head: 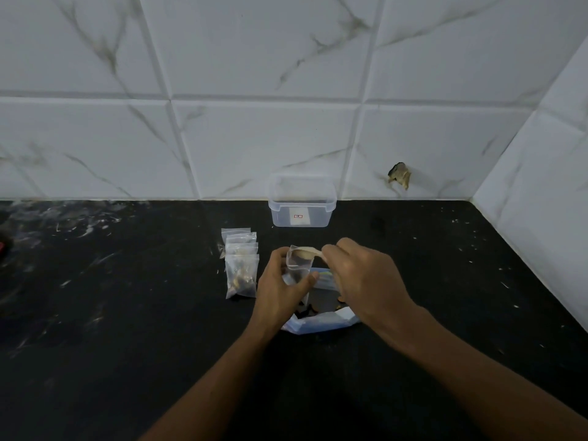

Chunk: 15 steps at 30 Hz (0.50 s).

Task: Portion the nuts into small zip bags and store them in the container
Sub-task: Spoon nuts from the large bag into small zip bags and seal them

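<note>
1. While the big black table (127,313) is carrying everything, the white tiled wall (254,90) is standing behind it.
2. By the wall, the clear container (300,211) is sitting open on the table.
3. Under the hands, the big bag of nuts (321,323) is lying open.
4. Left of the hands, the filled zip bags (241,265) are lying in a row.
5. The left hand (280,288) is curling its fingers around a small zip bag (297,265), holding it up over the big bag.
6. The right hand (359,278) is pinching a pale spoon (307,251) at the small bag's mouth.
</note>
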Motion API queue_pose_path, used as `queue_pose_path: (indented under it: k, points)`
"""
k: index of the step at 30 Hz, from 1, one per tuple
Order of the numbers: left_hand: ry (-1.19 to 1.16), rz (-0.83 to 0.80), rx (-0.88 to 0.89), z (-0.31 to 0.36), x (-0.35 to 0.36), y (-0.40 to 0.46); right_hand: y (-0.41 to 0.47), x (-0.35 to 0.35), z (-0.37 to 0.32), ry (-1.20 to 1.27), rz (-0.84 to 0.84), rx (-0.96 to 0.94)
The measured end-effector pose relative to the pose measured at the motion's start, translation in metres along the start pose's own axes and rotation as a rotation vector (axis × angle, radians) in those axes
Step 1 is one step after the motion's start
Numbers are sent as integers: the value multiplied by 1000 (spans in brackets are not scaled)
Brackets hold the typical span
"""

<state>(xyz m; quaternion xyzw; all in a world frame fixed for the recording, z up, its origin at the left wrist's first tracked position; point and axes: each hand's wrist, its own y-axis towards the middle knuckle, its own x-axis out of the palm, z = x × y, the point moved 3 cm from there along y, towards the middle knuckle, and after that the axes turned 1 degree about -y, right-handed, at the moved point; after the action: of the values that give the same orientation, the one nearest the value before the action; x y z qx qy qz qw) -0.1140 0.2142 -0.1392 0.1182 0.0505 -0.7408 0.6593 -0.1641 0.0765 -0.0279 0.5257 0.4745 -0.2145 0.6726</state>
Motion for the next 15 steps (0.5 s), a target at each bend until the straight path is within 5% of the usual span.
queue_pose_path:
  k: [7, 15]
  points:
    - [-15, 48, 30, -1, -16, -5, -9, 8, 44, 294, -24, 466]
    - [-63, -76, -42, -13, -20, -20, -59, 84, 60, 103, -444, 702]
